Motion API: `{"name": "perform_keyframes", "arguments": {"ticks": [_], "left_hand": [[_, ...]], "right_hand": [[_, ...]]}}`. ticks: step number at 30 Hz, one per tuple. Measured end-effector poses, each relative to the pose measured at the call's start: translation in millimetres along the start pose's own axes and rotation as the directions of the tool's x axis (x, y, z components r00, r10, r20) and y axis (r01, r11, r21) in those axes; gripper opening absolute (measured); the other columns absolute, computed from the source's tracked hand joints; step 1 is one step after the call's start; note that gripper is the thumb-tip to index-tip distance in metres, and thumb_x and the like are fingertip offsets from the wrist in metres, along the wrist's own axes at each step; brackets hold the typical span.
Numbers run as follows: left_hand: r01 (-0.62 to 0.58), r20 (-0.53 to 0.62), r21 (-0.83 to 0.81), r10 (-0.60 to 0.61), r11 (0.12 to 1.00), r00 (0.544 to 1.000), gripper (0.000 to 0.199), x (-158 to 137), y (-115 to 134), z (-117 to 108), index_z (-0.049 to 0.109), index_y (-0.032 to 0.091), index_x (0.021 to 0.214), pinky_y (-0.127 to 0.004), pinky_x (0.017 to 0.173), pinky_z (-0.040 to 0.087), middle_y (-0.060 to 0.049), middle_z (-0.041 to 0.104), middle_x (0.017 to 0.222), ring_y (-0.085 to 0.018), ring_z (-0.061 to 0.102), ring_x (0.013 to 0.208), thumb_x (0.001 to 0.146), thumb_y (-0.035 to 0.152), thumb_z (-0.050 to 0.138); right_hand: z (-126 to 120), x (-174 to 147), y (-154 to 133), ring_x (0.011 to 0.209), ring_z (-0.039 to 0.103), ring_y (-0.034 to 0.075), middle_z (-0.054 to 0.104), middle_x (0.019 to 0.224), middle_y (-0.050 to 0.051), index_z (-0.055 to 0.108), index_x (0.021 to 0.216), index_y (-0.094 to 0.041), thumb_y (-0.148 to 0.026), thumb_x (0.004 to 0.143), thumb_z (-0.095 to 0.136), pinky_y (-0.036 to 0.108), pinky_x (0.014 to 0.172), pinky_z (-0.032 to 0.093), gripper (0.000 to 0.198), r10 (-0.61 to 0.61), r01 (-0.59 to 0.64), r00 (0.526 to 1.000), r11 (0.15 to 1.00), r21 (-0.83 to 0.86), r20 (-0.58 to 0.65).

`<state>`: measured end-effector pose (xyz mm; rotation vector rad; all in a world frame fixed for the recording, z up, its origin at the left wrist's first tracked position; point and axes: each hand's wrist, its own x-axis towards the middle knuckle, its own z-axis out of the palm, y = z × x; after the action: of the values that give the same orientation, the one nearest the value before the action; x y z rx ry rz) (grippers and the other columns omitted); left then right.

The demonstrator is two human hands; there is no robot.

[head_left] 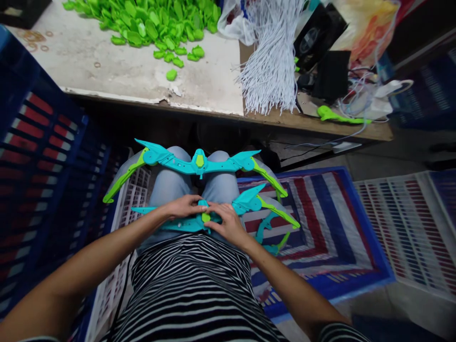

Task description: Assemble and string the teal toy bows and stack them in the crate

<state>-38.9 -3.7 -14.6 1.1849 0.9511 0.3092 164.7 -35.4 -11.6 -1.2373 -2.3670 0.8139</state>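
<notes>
Across my lap lie two teal toy bows with lime-green limbs. The farther toy bow (217, 166) rests on my knees with a green piece (200, 161) in its middle, and neither hand touches it. Both hands are on the nearer toy bow (247, 200), close to my waist. My left hand (183, 206) grips its middle from the left, fingertips at the teal centre block. From the right, my right hand (226, 219) holds the same middle, its thumb and fingers around a small green piece (205, 217). My hands and forearms hide part of this bow.
On the table (135, 71) lie a heap of green plastic pieces (153, 21), a bundle of white cords (269, 61) and a loose green limb (342, 116). A blue crate (46, 142) stands left. At right, a striped-lined crate (320, 204) holds teal and green parts.
</notes>
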Motion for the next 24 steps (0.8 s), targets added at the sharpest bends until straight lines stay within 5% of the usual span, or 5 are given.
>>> {"name": "perform_keyframes", "arguments": {"ticks": [4,13,20,24], "left_hand": [[0.008,-0.017,0.035,-0.007,0.999,1.000,0.059,1.9,-2.9,3.1,0.061,0.010,0.092,-0.023,0.054,0.033,0.000,0.052,0.070,-0.013,0.043,0.063,0.068,0.063,0.061],[-0.076,-0.046,0.120,0.082,0.990,0.996,0.050,3.0,-4.2,3.4,0.058,0.011,0.081,-0.023,0.055,0.032,0.001,0.049,0.067,-0.013,0.041,0.065,0.072,0.060,0.059],[0.056,0.132,-0.179,-0.032,0.982,0.991,0.049,-0.3,-1.1,-6.0,0.061,0.010,0.101,-0.021,0.053,0.030,0.001,0.053,0.074,-0.009,0.038,0.061,0.070,0.048,0.066],[0.082,0.156,-0.210,-0.050,0.974,0.986,0.047,-0.9,0.0,-7.8,0.061,0.011,0.105,-0.021,0.053,0.029,0.001,0.053,0.074,-0.009,0.038,0.059,0.067,0.038,0.067]], "right_hand": [[-2.9,8.8,-1.7,0.094,0.065,0.023,0.069,0.104,0.006,0.053,0.117,-0.021,-0.032,0.068,0.080,0.036,0.079,0.048,0.057,0.107,-0.108,0.993,0.994,0.002,0.056],[2.8,-4.3,13.2,0.101,0.062,0.023,0.068,0.109,0.012,0.054,0.120,-0.018,-0.041,0.084,0.063,0.039,0.085,0.045,0.044,-0.200,0.197,0.977,0.980,-0.038,-0.069],[0.9,-0.1,12.3,0.102,0.063,0.022,0.067,0.111,0.013,0.059,0.117,-0.017,-0.042,0.088,0.058,0.038,0.086,0.046,0.038,-0.221,0.218,0.975,0.974,-0.068,-0.036],[-2.3,0.8,9.7,0.106,0.061,0.023,0.063,0.120,0.016,0.060,0.116,-0.015,-0.041,0.089,0.056,0.038,0.085,0.047,0.038,-0.232,0.229,0.973,0.967,-0.111,-0.010]]}}
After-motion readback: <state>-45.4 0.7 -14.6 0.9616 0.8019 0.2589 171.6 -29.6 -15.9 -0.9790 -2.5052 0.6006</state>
